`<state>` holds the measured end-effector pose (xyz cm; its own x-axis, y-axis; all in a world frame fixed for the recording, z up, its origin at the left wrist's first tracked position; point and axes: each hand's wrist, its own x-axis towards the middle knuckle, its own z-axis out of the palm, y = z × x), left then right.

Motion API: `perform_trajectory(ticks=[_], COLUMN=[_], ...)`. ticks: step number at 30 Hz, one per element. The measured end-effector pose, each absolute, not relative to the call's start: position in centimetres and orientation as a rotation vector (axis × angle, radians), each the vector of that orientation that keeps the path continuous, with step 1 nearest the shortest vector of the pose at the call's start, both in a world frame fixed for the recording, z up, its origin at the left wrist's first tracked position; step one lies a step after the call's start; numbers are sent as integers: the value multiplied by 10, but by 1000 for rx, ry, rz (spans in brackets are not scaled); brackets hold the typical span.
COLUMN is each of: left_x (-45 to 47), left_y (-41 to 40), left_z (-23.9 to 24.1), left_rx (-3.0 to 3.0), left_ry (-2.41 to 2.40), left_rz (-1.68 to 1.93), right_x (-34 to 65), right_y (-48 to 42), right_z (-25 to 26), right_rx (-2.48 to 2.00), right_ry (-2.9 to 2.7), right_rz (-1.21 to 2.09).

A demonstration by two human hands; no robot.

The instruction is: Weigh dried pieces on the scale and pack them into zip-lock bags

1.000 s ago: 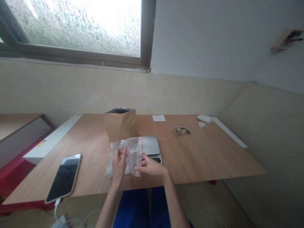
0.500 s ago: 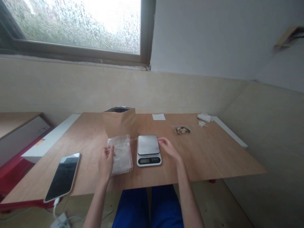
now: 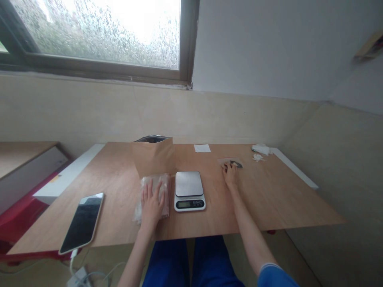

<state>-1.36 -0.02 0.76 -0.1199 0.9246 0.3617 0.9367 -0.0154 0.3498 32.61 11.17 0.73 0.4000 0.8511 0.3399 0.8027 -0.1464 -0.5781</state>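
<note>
Right hand (image 3: 230, 176) leaves digital scale's (image 3: 188, 184) side, now at filled packet (image 3: 238, 164)

Your left hand (image 3: 152, 205), fingers spread, covers plastic bags (image 3: 166, 186); right fingers' grip unclear.

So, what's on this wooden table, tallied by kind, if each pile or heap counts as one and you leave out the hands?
Phone or tablet: 1
Scale: 1
Brown paper bag: 1
Pile of clear bags, under the left hand: 1
Filled clear bag, at the right hand: 1
White sheet: 1
White heaps: 2
Total: 8
</note>
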Motion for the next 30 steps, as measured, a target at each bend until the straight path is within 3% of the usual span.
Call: perform_trajectory(ticks=[4, 8, 11, 15, 18, 23, 28, 30], left_x=[-17, -21, -19, 0, 21, 35, 37, 39], left_y=[1, 3, 5, -2, -15, -31, -35, -35], left_z=[-13, -8, 11, 53, 85, 109, 102, 98], left_rx=[-2188, -2213, -2250, -2388, -2618, -2936, -2660, -2495], left_ry=[-2228, -2303, -2432, -2392, -2280, -2257, -2258, -2390], left_rz=[-451, -500, -795, -1651, -2041, -2039, -2351, -2433], right_x=[326, 311, 288, 249, 219, 191, 183, 177], right_y=[94, 51, 18, -8, -13, -12, -15, -21], right_z=[14, 29, 46, 75, 94, 97, 85, 89], right_rx=[-1916, -1665, -1521, -1448, -1323, -1287, -1443, -1424], right_ry=[-1402, -1265, -1038, -930, -980, -1050, -1202, -1340], right_rz=[104, 242, 348, 586, 823, 889, 586, 668])
